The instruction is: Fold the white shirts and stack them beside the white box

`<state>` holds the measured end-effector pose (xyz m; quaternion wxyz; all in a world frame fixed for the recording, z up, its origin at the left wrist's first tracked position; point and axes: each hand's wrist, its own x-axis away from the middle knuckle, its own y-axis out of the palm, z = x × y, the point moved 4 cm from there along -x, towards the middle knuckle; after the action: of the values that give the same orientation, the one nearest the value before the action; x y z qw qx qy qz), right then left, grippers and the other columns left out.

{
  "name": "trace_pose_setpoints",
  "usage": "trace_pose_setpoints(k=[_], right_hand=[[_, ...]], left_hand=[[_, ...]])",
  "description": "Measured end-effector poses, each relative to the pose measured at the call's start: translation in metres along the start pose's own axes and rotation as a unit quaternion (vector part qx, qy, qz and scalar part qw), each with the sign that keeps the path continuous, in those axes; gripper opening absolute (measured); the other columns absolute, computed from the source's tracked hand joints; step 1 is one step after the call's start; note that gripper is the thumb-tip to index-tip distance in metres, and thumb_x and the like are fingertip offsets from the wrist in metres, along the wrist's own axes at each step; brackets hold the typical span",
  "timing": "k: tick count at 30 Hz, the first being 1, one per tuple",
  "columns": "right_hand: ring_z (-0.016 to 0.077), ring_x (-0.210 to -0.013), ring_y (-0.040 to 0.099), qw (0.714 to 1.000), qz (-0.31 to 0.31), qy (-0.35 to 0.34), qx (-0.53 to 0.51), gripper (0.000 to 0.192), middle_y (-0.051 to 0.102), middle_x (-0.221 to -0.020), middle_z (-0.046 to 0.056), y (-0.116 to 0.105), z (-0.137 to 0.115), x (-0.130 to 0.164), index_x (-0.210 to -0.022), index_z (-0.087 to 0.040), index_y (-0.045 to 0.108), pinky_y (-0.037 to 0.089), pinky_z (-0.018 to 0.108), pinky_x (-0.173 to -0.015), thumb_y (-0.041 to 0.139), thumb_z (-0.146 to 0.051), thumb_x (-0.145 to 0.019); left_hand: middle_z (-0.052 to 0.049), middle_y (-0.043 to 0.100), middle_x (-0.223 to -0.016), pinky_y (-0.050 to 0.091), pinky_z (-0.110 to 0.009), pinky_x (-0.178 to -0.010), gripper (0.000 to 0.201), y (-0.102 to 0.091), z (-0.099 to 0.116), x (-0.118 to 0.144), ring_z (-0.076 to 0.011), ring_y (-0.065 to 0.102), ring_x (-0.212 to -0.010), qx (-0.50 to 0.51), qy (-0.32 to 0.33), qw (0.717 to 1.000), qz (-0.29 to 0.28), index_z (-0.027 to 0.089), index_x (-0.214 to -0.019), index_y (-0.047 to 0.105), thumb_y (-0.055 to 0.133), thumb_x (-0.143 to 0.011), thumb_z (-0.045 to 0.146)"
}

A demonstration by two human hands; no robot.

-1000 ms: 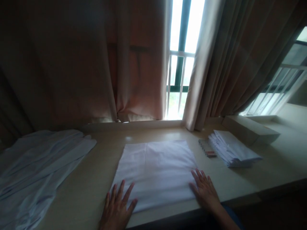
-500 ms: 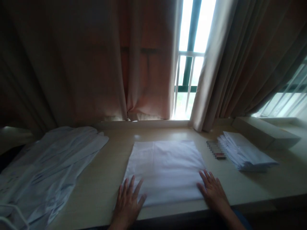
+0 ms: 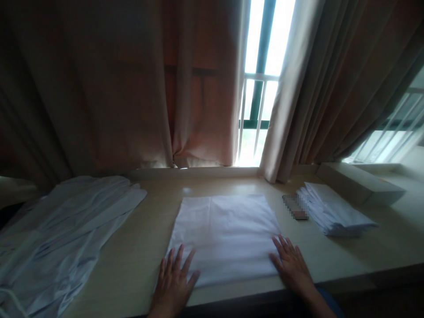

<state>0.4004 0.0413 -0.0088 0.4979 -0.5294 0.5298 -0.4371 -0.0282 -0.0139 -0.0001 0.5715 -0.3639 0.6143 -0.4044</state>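
Dim room, lit only through a gap in the heavy brownish curtains (image 3: 109, 88) where a barred window (image 3: 260, 84) shows daylight. Below it runs a pale beige tabletop (image 3: 142, 247) reaching to the sill.

A flat, square, folded white cloth (image 3: 225, 234) lies at the centre of the table near its front edge, edges roughly parallel to that edge. The left hand (image 3: 174, 282) rests palm down on the near left corner of the cloth, fingers spread wide and flat, gripping nothing. The right hand (image 3: 291, 267) lies palm down at the near right corner, fingers extended and slightly apart, fingertips on the cloth, likewise holding nothing.

Well to the left, a loose heap of crumpled white fabric (image 3: 62, 238) covers the table's left end. To the right, apart from the square cloth, sits a neat stack of folded white cloths (image 3: 334, 212), with a small flat dark object (image 3: 294, 206), blurred, just beside its left edge. Behind the stack lies a long pale rectangular box (image 3: 357, 181).
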Motion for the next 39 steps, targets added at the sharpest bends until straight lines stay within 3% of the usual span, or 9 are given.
trace_pose_setpoints(k=[13,17,20,23,26,32,39], right_hand=[[0.0258,-0.149,0.008,1.0,-0.018,0.005,-0.017,0.071,0.015,-0.161,0.0,-0.007,-0.003,0.001,-0.153,-0.03,0.024,0.007,0.053,-0.118,0.02,-0.068,-0.093],[0.0257,-0.149,0.008,1.0,-0.016,0.003,-0.02,0.071,0.016,-0.161,-0.001,-0.007,-0.003,0.0,-0.153,-0.031,0.024,0.007,0.053,-0.118,0.021,-0.068,-0.093],[0.0265,-0.148,0.009,1.0,-0.02,0.01,-0.021,0.072,0.017,-0.161,0.0,-0.006,-0.002,-0.001,-0.153,-0.031,0.025,0.007,0.054,-0.118,0.022,-0.069,-0.092],[0.0267,-0.148,0.009,1.0,-0.02,0.007,-0.022,0.072,0.017,-0.161,0.0,-0.005,-0.002,-0.001,-0.153,-0.031,0.025,0.007,0.054,-0.118,0.023,-0.069,-0.092],[0.0264,-0.148,0.009,1.0,-0.015,0.005,-0.021,0.071,0.017,-0.161,0.0,-0.006,-0.002,0.0,-0.153,-0.031,0.025,0.006,0.053,-0.118,0.022,-0.068,-0.093],[0.026,-0.148,0.01,1.0,-0.014,0.005,-0.015,0.07,0.017,-0.16,-0.002,-0.007,-0.002,-0.001,-0.153,-0.032,0.025,0.008,0.053,-0.118,0.021,-0.068,-0.093],[0.0255,-0.149,0.009,1.0,-0.02,0.009,-0.011,0.071,0.016,-0.161,-0.001,-0.006,-0.003,-0.002,-0.153,-0.031,0.024,0.008,0.053,-0.118,0.021,-0.068,-0.093]], left_hand=[[-0.001,0.028,-0.158,0.012,-0.056,-0.118,0.063,-0.002,0.0,0.0,-0.0333,0.016,-0.147,0.02,-0.026,0.998,-0.057,0.04,-0.145,0.038,0.044,-0.087,0.061],[-0.001,0.032,-0.157,0.018,-0.056,-0.115,0.064,-0.005,-0.006,-0.007,-0.0336,0.025,-0.144,0.028,-0.039,0.994,-0.102,0.041,-0.143,0.041,0.041,-0.085,0.068],[-0.008,0.046,-0.148,0.03,-0.05,-0.111,0.069,-0.011,-0.015,-0.028,-0.0314,0.041,-0.135,0.037,-0.057,0.986,-0.154,0.03,-0.139,0.051,0.037,-0.085,0.069],[-0.014,0.05,-0.143,0.031,-0.041,-0.112,0.073,-0.016,-0.027,-0.061,-0.0264,0.045,-0.132,0.035,-0.075,0.989,-0.12,0.013,-0.135,0.054,0.03,-0.089,0.064],[-0.014,0.037,-0.153,0.024,-0.039,-0.116,0.076,-0.004,-0.04,-0.089,-0.025,0.032,-0.141,0.033,-0.073,0.994,-0.078,0.008,-0.142,0.044,0.028,-0.09,0.061],[-0.012,0.023,-0.159,0.012,-0.051,-0.117,0.082,0.047,-0.062,-0.094,-0.03,0.017,-0.147,0.019,-0.131,0.983,-0.13,0.01,-0.151,0.029,0.025,-0.088,0.064],[-0.012,0.02,-0.16,0.01,-0.049,-0.117,0.083,0.048,-0.061,-0.087,-0.0295,0.016,-0.147,0.009,-0.132,0.983,-0.131,0.011,-0.151,0.026,0.023,-0.089,0.065]])
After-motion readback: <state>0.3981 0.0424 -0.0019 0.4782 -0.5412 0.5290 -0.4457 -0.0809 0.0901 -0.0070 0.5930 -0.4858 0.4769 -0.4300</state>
